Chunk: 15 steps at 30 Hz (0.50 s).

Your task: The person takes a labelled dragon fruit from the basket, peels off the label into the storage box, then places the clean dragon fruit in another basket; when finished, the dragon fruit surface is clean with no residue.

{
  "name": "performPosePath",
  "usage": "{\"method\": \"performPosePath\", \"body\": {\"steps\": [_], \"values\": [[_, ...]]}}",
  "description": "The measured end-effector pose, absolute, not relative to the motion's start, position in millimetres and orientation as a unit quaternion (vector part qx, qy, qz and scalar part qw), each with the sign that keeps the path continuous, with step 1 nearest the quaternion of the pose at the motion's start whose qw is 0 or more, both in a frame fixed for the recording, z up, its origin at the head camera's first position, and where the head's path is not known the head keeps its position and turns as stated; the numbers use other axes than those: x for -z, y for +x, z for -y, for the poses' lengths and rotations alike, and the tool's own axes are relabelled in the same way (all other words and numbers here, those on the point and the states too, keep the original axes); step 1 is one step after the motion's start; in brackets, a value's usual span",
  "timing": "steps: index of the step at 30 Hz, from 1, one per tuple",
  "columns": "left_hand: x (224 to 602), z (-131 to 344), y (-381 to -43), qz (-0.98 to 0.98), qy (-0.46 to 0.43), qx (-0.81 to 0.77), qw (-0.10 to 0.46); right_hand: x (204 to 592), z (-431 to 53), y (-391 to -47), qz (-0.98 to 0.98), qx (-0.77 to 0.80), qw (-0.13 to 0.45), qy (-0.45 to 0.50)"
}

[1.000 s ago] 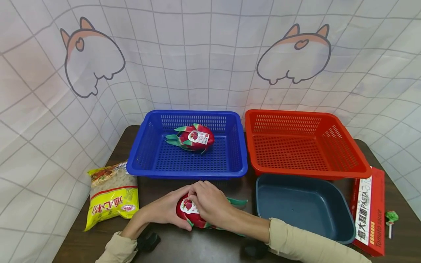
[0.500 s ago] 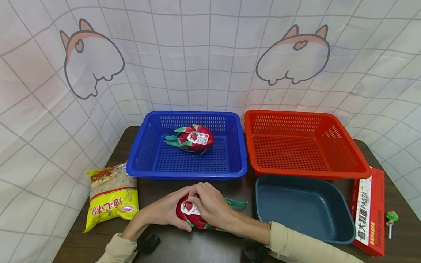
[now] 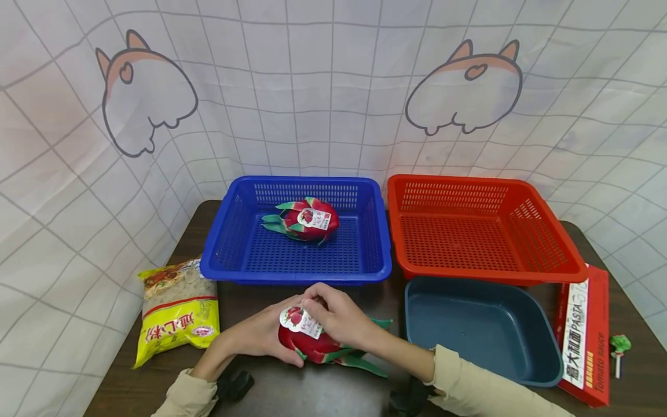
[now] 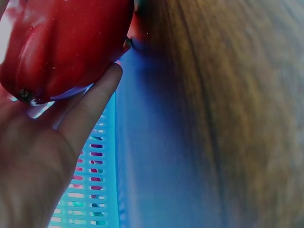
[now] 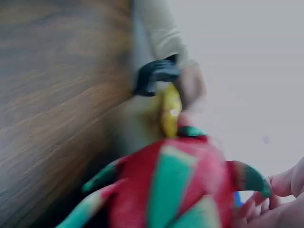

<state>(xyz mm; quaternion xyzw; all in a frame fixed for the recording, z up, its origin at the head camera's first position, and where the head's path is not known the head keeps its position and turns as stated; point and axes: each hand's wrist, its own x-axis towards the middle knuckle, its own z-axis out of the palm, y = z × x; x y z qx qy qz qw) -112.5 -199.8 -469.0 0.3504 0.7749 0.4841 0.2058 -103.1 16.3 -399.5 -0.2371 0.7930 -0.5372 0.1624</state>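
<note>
A red dragon fruit (image 3: 315, 351) with green leaf tips lies on the table in front of the blue basket. My left hand (image 3: 257, 333) grips its left end, thumb at the front and fingers behind. The white label (image 3: 301, 322) on top has its upper edge lifted off the skin, and my right hand (image 3: 339, 315) pinches it between curled fingers and thumb. In the left wrist view, the smooth red end of the dragon fruit (image 4: 71, 47) rests against my left palm and fingers. The right wrist view shows its leafy end (image 5: 171, 185), blurred.
Behind stands a blue basket (image 3: 297, 277) containing another labelled dragon fruit (image 3: 318, 220); a red basket (image 3: 490, 272) is beside it. A dark blue basin (image 3: 479, 324), a red pasta box (image 3: 586, 341) and a lollipop (image 3: 620, 344) are at right, a yellow pasta bag (image 3: 179, 313) at left.
The right hand has lifted slightly and shifted right, raising the label's edge from the dragon fruit. The left hand keeps its grip in the same place.
</note>
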Motion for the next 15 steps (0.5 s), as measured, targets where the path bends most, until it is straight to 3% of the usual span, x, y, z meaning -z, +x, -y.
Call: {"method": "performPosePath", "body": {"steps": [6,15], "values": [[468,200,-111,-0.792,0.33,-0.469,0.209,378,-31,-108,-0.728,0.613,0.243,-0.189],[468,199,-112,-0.803,0.345,-0.447,0.189,372,-113,-118,-0.731,0.576,0.228,-0.285]]}}
